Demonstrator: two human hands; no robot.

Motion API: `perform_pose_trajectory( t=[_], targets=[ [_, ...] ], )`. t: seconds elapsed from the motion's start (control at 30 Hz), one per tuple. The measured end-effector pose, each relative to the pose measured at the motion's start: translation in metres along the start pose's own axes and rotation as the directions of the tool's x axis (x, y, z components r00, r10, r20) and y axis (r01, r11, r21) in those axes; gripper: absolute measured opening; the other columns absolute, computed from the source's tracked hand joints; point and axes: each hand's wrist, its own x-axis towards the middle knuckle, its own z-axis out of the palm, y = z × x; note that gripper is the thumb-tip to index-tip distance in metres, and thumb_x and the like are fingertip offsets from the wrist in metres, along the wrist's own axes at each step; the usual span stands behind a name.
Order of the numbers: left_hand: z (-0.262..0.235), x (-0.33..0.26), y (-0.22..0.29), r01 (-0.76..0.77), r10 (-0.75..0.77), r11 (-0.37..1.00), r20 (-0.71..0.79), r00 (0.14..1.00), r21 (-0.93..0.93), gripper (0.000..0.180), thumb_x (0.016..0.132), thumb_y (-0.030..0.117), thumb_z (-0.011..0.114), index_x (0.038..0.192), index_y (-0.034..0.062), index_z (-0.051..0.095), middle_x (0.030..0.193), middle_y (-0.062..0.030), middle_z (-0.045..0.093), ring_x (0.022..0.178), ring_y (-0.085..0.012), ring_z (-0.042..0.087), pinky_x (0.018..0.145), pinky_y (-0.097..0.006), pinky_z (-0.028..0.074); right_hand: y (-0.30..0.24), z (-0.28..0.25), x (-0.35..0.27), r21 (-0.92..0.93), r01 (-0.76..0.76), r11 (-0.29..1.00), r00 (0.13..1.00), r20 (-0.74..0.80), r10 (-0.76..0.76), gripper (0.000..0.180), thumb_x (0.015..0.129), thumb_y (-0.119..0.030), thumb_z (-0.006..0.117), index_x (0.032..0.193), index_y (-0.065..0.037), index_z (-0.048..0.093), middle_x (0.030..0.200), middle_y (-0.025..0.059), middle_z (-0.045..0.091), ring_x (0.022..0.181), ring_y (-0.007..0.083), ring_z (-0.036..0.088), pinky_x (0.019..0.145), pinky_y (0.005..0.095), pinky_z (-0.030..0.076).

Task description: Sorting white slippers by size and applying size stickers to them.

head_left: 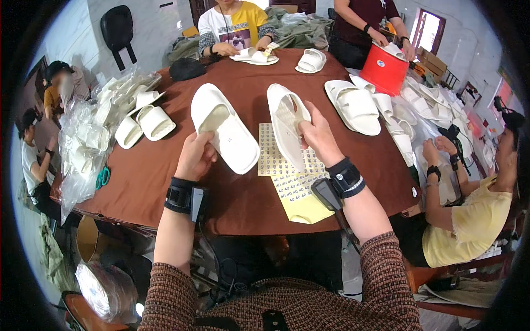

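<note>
My left hand [197, 156] is closed on the side of a white slide slipper [236, 140], which is tilted with its footbed toward me. In my right hand [322, 135] is a second white slide slipper [285, 129], turned partly on its side, with my fingers gripping it near the strap. Both slippers are held over the brown-covered table [149, 182]. Under the right slipper lies a sheet of small printed stickers [266, 160], with a yellow-backed sticker sheet [306, 207] overlapping it nearer to me.
Slippers in clear plastic bags [88, 129] pile up at left, beside green-handled scissors [102, 177]. More white slippers [353, 105] lie at right, near a red bucket [385, 69]. Co-workers handle slippers across the table and at right. A black cap [186, 69] lies at the far edge.
</note>
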Motion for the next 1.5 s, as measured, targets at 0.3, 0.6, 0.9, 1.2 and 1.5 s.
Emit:
perform_pose_trajectory(
  t=[0.3, 0.6, 0.9, 1.2, 1.5],
  targets=[
    [0.008, 0.000, -0.002, -0.169, 0.169, 0.986, 0.014, 0.985, 0.003, 0.014, 0.086, 0.007, 0.057, 0.095, -0.0024, 0.055, 0.065, -0.0034, 0.053, 0.049, -0.0121, 0.049, 0.045, -0.027, 0.044, -0.008, 0.011, -0.011, 0.164, -0.124, 0.979, 0.962, 0.261, 0.078, 0.064, 0.082, -0.004, 0.047, 0.142, 0.007, 0.024, 0.090, 0.0159, 0.061, 0.055, 0.0128, 0.057, 0.045, 0.0259, 0.044],
    [0.005, -0.003, -0.002, -0.136, 0.138, 0.990, 0.145, 0.980, -0.024, 0.016, 0.082, 0.000, 0.055, 0.097, -0.0030, 0.056, 0.065, -0.0020, 0.054, 0.042, -0.0082, 0.042, 0.039, -0.025, 0.038, -0.013, 0.012, -0.016, 0.163, -0.226, 0.960, 0.815, 0.571, 0.095, 0.065, 0.089, -0.019, 0.060, 0.141, 0.003, 0.027, 0.081, 0.0102, 0.063, 0.062, 0.0128, 0.061, 0.053, 0.0254, 0.048],
    [0.015, -0.005, -0.002, -0.144, 0.129, 0.988, 0.203, 0.971, 0.061, 0.026, 0.082, 0.003, 0.053, 0.107, -0.0007, 0.055, 0.071, 0.0012, 0.055, 0.046, -0.0043, 0.039, 0.041, -0.020, 0.031, -0.006, 0.008, -0.012, -0.045, -0.043, 0.998, 0.863, 0.502, 0.059, 0.072, 0.086, -0.025, 0.069, 0.140, 0.003, 0.031, 0.077, 0.0046, 0.060, 0.063, 0.0072, 0.056, 0.055, 0.0203, 0.047],
    [0.027, -0.013, 0.003, -0.185, 0.182, 0.983, 0.096, 0.979, 0.015, 0.037, 0.082, 0.002, 0.053, 0.118, -0.0028, 0.052, 0.086, -0.0025, 0.061, 0.054, -0.0046, 0.047, 0.046, -0.019, 0.038, -0.007, 0.006, -0.002, 0.049, -0.179, 0.983, 0.860, 0.492, 0.133, 0.044, 0.083, -0.026, 0.071, 0.107, 0.007, 0.056, 0.069, 0.0017, 0.055, 0.051, 0.0057, 0.048, 0.046, 0.0204, 0.039],
    [0.024, -0.011, 0.008, -0.223, 0.240, 0.957, 0.071, 0.968, -0.184, 0.031, 0.081, -0.004, 0.049, 0.111, 0.0003, 0.056, 0.087, -0.0055, 0.062, 0.066, -0.0124, 0.057, 0.060, -0.029, 0.049, -0.008, -0.016, 0.003, 0.346, -0.328, 0.879, 0.918, 0.336, 0.210, 0.028, 0.090, -0.028, 0.063, 0.074, -0.007, 0.053, 0.060, -0.0032, 0.047, 0.046, 0.0051, 0.041, 0.042, 0.0211, 0.032]
  ],
)
